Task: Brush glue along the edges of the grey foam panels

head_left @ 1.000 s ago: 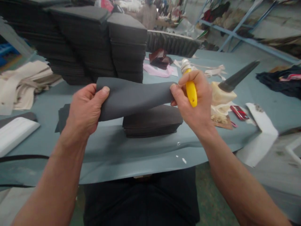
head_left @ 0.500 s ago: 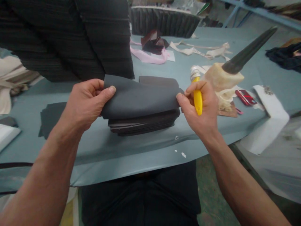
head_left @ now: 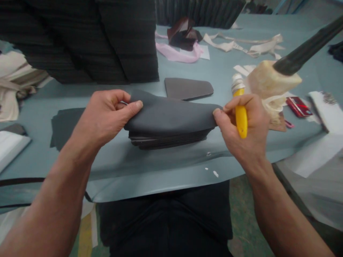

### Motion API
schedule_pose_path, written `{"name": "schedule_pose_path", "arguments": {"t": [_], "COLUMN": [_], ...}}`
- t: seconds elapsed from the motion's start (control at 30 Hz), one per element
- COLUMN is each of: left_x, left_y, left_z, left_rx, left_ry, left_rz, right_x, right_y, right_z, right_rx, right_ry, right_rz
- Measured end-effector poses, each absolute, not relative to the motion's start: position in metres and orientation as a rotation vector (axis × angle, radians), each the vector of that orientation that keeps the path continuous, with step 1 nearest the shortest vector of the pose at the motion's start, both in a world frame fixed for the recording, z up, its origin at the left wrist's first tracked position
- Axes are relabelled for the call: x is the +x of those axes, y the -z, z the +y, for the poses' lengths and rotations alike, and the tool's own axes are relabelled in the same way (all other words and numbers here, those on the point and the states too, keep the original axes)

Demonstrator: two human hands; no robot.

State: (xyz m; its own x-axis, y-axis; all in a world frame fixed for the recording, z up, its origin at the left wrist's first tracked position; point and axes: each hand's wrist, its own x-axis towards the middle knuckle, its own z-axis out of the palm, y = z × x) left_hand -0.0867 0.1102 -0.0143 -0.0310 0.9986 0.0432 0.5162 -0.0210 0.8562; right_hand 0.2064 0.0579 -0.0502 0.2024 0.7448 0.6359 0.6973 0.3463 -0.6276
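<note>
Between my two hands a dark grey sheet (head_left: 171, 113), cut like a panel, is held bent over a stack of dark pieces (head_left: 171, 140). My left hand (head_left: 107, 117) pinches its left end, thumb on top. The right end is pinched by the thumb and fingertips of my right hand (head_left: 245, 128). Tucked in that same hand is a yellow-handled tool (head_left: 242, 119) with a white wrapped far end; its working tip cannot be made out. A single grey panel (head_left: 189, 88) lies flat on the table just behind the sheet.
Tall black stacks (head_left: 80, 43) rise at the back left. More dark sheets (head_left: 66, 126) lie left. At the right are a foam-like block (head_left: 273, 79) with a dark handle, a red box (head_left: 298, 106) and white card (head_left: 328, 112). Pink and cream strips (head_left: 179, 53) lie behind.
The view has shifted, so everything sits differently in frame. The panel behind shows more fully, apart from the held sheet. Both hands keep their pinch on the sheet.
</note>
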Motion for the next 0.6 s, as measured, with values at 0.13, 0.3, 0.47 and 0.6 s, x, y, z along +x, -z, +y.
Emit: {"name": "schedule_pose_path", "arguments": {"t": [0.13, 0.3, 0.47, 0.6], "left_x": [-0.087, -0.085, -0.081, -0.084], "left_y": [0.023, 0.019, 0.006, 0.013], "left_z": [0.110, 0.108, 0.106, 0.109], "left_rx": [1.614, 1.588, 1.446, 1.489], "left_ry": [-0.926, -0.915, -0.960, -0.943], "left_rz": [1.654, 1.674, 1.648, 1.671], "right_x": [0.208, 0.206, 0.203, 0.204], "right_y": [0.057, 0.053, 0.047, 0.053], "right_z": [0.056, 0.053, 0.055, 0.057], "right_rx": [-1.404, -1.434, -1.357, -1.387], "right_ry": [-0.044, -0.042, -0.036, -0.031], "right_rz": [-1.547, -1.541, -1.484, -1.471]}}
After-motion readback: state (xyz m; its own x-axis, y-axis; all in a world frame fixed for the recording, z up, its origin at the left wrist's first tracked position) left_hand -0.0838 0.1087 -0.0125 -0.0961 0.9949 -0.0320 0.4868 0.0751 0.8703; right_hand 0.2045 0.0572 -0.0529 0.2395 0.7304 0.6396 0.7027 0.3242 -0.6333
